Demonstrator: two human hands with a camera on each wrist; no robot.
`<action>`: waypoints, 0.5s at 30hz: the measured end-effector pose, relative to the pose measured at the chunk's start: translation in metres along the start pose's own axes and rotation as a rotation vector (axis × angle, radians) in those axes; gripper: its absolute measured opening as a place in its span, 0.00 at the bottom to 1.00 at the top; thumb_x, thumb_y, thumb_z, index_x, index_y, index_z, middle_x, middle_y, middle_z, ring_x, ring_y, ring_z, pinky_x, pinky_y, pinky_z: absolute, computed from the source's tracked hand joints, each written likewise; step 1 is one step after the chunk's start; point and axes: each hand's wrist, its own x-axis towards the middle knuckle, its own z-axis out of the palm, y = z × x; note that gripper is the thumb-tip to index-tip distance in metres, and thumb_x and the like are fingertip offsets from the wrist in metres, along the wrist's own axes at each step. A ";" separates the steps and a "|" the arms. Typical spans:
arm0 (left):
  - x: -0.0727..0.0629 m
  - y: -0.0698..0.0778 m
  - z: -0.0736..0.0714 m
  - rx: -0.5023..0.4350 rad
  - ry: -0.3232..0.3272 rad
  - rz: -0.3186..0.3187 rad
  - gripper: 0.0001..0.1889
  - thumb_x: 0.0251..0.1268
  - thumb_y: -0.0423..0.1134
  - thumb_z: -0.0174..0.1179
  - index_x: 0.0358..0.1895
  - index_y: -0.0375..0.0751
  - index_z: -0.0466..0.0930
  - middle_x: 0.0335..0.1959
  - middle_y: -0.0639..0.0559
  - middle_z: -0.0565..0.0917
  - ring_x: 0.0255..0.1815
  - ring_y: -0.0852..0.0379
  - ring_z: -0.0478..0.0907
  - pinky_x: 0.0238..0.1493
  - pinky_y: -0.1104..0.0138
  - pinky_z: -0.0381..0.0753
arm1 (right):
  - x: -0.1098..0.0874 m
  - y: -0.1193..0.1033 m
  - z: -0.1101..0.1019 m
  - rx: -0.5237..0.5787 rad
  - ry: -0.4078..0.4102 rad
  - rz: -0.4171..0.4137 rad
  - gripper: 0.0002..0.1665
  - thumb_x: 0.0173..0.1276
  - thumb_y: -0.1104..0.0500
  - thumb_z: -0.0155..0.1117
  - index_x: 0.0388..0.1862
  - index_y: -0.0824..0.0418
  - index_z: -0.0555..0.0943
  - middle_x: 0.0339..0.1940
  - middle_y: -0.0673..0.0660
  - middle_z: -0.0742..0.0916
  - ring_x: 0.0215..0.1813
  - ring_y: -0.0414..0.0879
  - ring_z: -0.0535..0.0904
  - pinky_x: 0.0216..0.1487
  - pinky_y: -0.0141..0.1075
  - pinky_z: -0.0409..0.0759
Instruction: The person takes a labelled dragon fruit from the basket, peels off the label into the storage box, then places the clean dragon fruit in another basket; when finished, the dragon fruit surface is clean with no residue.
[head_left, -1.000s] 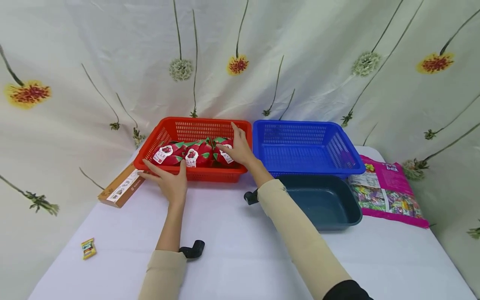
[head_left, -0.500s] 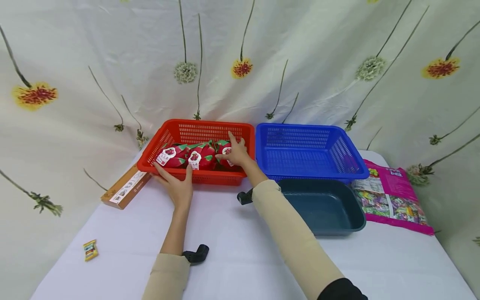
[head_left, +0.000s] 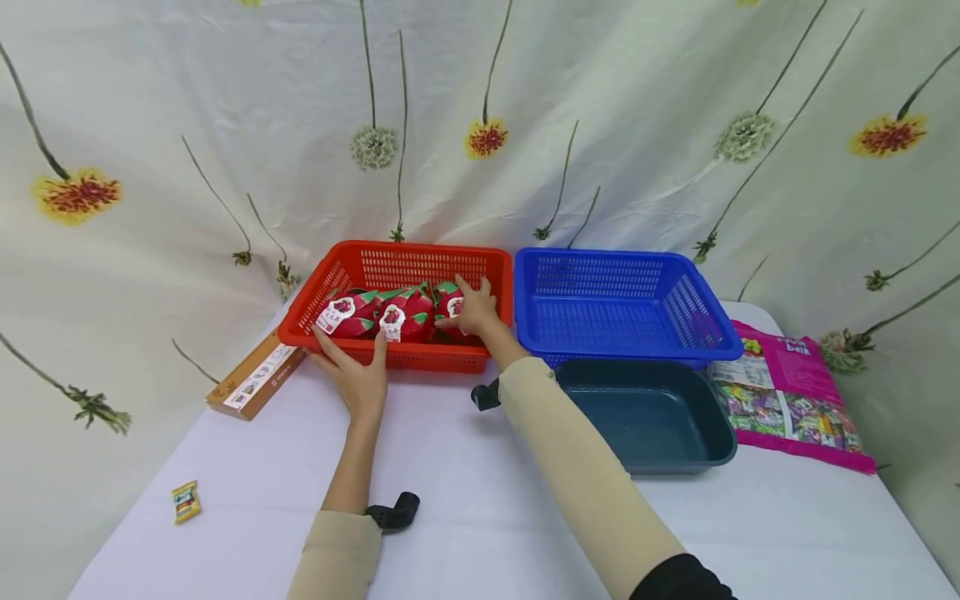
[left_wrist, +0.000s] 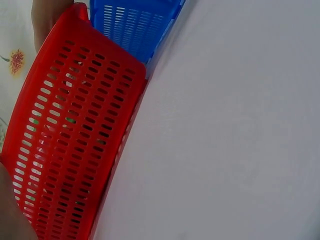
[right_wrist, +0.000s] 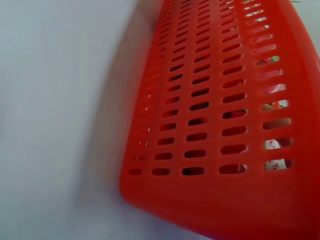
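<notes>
Fruits (head_left: 417,313) in row inside red basket (head_left: 435,359), close to near wall, with gap to far wall. Right hand (head_left: 477,312) over rightmost one, cannot tell if gripping. Left hand (head_left: 363,379) at near rim, fingers spread. Blue basket (head_left: 615,289) just beside; white table (head_left: 442,467) in front. Stickers (head_left: 393,320) unreadable; "baik" on pink bag (head_left: 798,379).

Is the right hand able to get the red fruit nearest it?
Probably yes: the right hand is over the open red basket, beside that red fruit, with no lid in the way.
</notes>
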 end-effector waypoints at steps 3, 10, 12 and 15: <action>0.001 0.000 -0.001 0.002 -0.002 0.005 0.53 0.53 0.61 0.60 0.73 0.55 0.32 0.73 0.46 0.31 0.73 0.53 0.30 0.66 0.50 0.52 | -0.001 -0.001 0.002 0.004 0.025 -0.002 0.55 0.51 0.47 0.73 0.74 0.48 0.53 0.72 0.63 0.50 0.68 0.64 0.54 0.59 0.48 0.69; 0.001 -0.001 -0.001 0.014 0.000 0.025 0.52 0.53 0.61 0.59 0.74 0.55 0.33 0.73 0.45 0.32 0.73 0.53 0.31 0.66 0.49 0.53 | -0.002 -0.002 0.002 -0.009 0.072 -0.025 0.50 0.51 0.47 0.73 0.71 0.50 0.59 0.66 0.64 0.59 0.61 0.60 0.62 0.52 0.41 0.75; 0.000 -0.001 -0.001 0.017 0.001 0.029 0.52 0.54 0.61 0.59 0.74 0.54 0.33 0.73 0.45 0.32 0.73 0.52 0.32 0.65 0.49 0.54 | -0.003 -0.002 0.002 0.000 0.086 -0.022 0.49 0.50 0.47 0.73 0.70 0.51 0.62 0.65 0.64 0.61 0.59 0.59 0.63 0.52 0.41 0.75; -0.001 -0.002 -0.002 0.024 0.002 0.030 0.51 0.54 0.60 0.60 0.74 0.55 0.34 0.73 0.45 0.33 0.73 0.51 0.32 0.65 0.48 0.54 | -0.004 -0.002 0.003 0.014 0.106 -0.010 0.47 0.50 0.48 0.74 0.69 0.51 0.65 0.63 0.64 0.63 0.59 0.58 0.63 0.52 0.41 0.75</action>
